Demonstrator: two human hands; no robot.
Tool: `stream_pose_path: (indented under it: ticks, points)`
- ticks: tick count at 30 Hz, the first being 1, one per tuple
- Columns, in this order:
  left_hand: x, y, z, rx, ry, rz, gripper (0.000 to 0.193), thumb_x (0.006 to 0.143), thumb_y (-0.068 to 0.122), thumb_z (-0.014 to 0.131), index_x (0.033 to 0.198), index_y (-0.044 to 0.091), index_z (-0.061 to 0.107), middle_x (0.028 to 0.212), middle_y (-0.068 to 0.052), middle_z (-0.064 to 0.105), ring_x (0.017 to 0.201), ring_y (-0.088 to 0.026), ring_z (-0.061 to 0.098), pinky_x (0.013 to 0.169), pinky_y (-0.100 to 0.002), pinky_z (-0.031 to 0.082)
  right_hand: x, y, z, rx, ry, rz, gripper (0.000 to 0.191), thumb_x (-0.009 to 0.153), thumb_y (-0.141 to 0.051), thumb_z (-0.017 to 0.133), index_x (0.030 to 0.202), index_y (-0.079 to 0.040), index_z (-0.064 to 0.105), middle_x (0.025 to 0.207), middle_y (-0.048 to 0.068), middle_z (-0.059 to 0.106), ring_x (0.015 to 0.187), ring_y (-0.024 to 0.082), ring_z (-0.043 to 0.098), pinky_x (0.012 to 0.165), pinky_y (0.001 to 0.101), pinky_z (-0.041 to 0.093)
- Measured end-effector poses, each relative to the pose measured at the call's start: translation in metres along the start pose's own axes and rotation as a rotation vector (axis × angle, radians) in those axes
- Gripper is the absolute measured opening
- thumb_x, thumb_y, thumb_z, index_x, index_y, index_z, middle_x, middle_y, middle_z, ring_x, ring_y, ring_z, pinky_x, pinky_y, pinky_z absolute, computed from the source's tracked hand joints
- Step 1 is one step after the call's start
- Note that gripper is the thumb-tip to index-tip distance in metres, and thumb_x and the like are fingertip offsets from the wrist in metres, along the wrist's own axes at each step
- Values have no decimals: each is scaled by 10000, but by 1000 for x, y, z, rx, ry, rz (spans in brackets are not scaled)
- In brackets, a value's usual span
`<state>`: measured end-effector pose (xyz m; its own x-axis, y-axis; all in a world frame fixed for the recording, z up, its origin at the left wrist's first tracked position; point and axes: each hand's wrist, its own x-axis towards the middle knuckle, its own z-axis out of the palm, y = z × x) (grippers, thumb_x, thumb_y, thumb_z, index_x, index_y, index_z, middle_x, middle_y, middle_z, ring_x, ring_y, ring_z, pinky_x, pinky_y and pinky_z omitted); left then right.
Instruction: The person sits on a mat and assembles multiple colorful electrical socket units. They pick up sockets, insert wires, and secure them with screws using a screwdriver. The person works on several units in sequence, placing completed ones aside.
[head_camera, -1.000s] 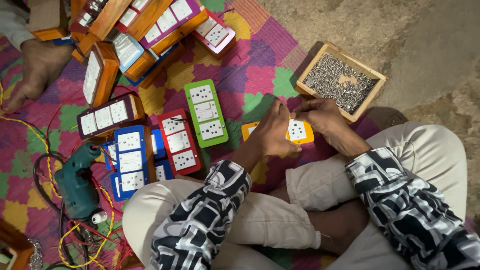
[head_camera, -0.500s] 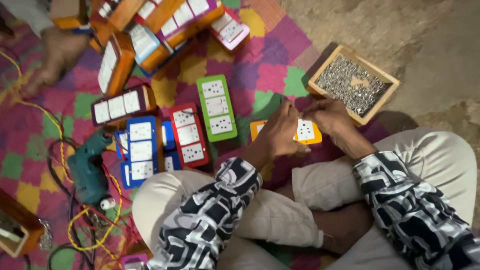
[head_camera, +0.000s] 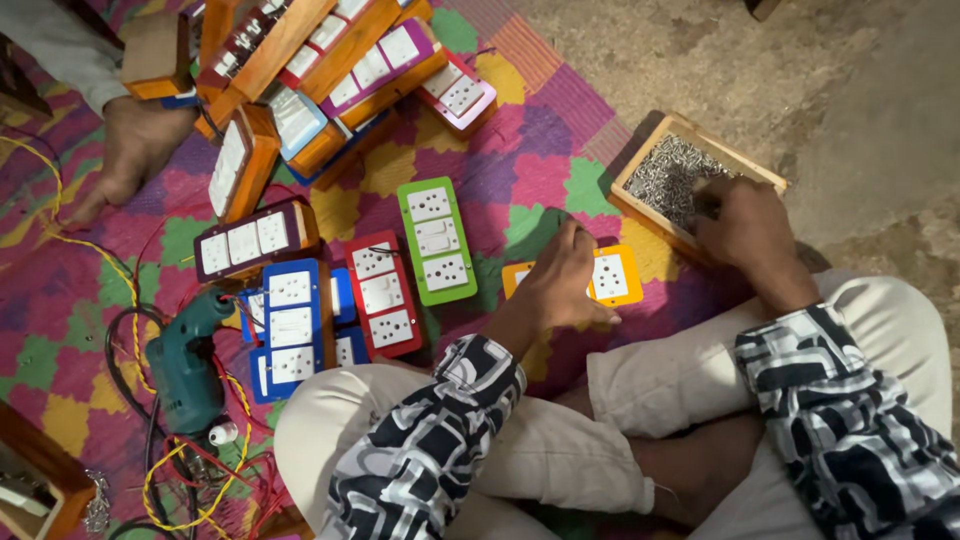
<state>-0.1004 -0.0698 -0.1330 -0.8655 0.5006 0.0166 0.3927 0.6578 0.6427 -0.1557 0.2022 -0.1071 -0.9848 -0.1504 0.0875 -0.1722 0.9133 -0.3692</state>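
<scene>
head view: compared with a second ago, the right hand (head_camera: 742, 222) has left the yellow switch plate (head_camera: 612, 277) and now reaches into the wooden tray of screws (head_camera: 668, 180), fingers curled down among the screws; whether they pinch one cannot be told. the left hand (head_camera: 562, 282) stays on the yellow switch plate, fingers spread fairly wide and pressing its left part flat against the patchwork mat (head_camera: 530, 170). the plate lies on the mat just in front of the person's crossed legs, near the tray's lower left corner. the camera has also shifted, so everything sits a little lower and further right in view than before.

around: a green switch plate (head_camera: 437, 240) lies left of the left hand, then a red one (head_camera: 383, 294) and a blue one (head_camera: 293, 328). a teal drill (head_camera: 188, 362) rests at lower left amid red and yellow wires (head_camera: 190, 470). a heap of wooden switch boxes (head_camera: 300, 70) fills the top. another person's hand (head_camera: 128, 150) rests on the mat at upper left. the left forearm hides part of the yellow plate.
</scene>
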Motion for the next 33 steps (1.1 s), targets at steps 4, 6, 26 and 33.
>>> stream_pose_path:
  ticks: [4,6,26,33]
  points:
    - [2,5,-5,8,-11,-15,1181,513,509,968,1270,-220,429,1395,-423,369,1319,-533,441,1135,-486,393,2,6,8,-20,-56,75,203,786,-144,776,978,-96,818,926,208,741,860,399,718,846,485,572]
    - [2,8,-9,16,-10,-24,1161,534,509,960,1268,-221,434,1392,-414,380,1318,-527,448,1133,-485,399,3,8,11,-13,-42,70,180,787,-99,736,940,-108,830,914,202,743,856,389,722,856,475,576]
    - [9,19,-22,105,90,-183,905,629,468,909,1250,-79,542,1336,-263,508,1263,-406,532,1077,-482,467,-20,-48,-6,914,-166,207,82,960,-40,745,964,17,687,863,95,710,732,121,667,640,254,549]
    - [8,35,-41,229,-48,-286,970,543,432,953,1279,-17,509,1310,-161,465,1280,-354,429,1046,-558,384,-40,-59,0,1131,-353,427,153,917,5,683,1036,97,705,945,183,751,827,250,779,763,343,662]
